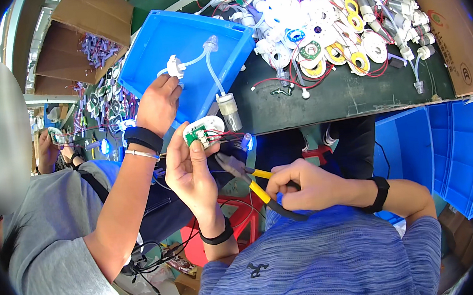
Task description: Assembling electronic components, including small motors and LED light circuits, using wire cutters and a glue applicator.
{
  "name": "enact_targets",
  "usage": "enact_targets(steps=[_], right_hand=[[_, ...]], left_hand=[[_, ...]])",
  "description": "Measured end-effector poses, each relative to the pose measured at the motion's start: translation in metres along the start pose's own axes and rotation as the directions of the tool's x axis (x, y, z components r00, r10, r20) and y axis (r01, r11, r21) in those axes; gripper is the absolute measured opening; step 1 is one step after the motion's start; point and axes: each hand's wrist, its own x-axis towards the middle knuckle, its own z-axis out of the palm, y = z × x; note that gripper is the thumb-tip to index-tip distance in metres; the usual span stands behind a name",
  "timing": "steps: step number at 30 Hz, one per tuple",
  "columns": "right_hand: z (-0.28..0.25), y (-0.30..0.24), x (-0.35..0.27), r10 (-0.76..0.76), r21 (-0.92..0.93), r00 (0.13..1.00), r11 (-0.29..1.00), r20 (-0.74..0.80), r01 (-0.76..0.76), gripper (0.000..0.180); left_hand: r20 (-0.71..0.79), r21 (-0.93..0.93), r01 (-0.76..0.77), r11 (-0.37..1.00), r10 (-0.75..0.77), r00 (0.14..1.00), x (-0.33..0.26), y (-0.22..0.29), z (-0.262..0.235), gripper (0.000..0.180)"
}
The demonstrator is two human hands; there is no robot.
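Observation:
My left hand (192, 177) pinches a white round housing (212, 123) between thumb and fingers, with a small green circuit board (192, 136) showing on it. Red and black wires run from the board toward a small purple cylinder (246, 141) that glows blue. In my right hand (308, 185) are pliers (259, 192) with yellow and black handles. Their metal jaws point up-left, just below the wires; whether they touch a wire I cannot tell. Just beyond the housing, a clear cylinder (230, 113) hangs over the edge of a blue tray (150, 50), joined to a tube.
A co-worker's hand (159, 106) holds a white fitting (174, 67) with tubing over the tray. White and yellow rings (316, 31), wires and cylinders crowd the dark green table (351, 95). Cardboard boxes (444, 31) stand at both sides. Blue bins (447, 144) are at right, a red stool (244, 226) below.

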Motion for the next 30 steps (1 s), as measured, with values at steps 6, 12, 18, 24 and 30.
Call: enact_targets(steps=[6, 12, 18, 24, 30], right_hand=[[-0.008, -0.017, 0.013, -0.217, -0.149, 0.971, 0.968, -0.100, 0.201, 0.026], [-0.012, -0.025, 0.019, -0.660, -0.689, 0.693, 0.647, -0.289, 0.328, 0.019], [0.013, -0.024, 0.067, -0.963, -0.929, 0.248, 0.181, -0.101, 0.322, 0.022], [0.013, -0.021, 0.082, -0.969, -0.883, 0.216, 0.204, -0.120, 0.423, 0.018], [0.007, -0.015, 0.083, -0.967, -0.912, 0.250, 0.151, -0.055, 0.381, 0.014]], left_hand=[[-0.019, -0.062, 0.027, 0.998, -0.029, 0.999, -0.003, -0.001, 0.006, 0.030], [-0.036, -0.168, 0.086, 0.982, -0.093, 0.995, -0.008, -0.002, 0.010, 0.030], [-0.023, -0.486, 0.101, 0.868, -0.129, 0.991, -0.010, -0.022, 0.011, 0.034], [-0.032, -0.555, 0.077, 0.828, -0.114, 0.993, -0.010, -0.030, 0.022, 0.031], [-0.028, -0.537, 0.110, 0.836, -0.148, 0.989, -0.019, -0.027, 0.033, 0.029]])
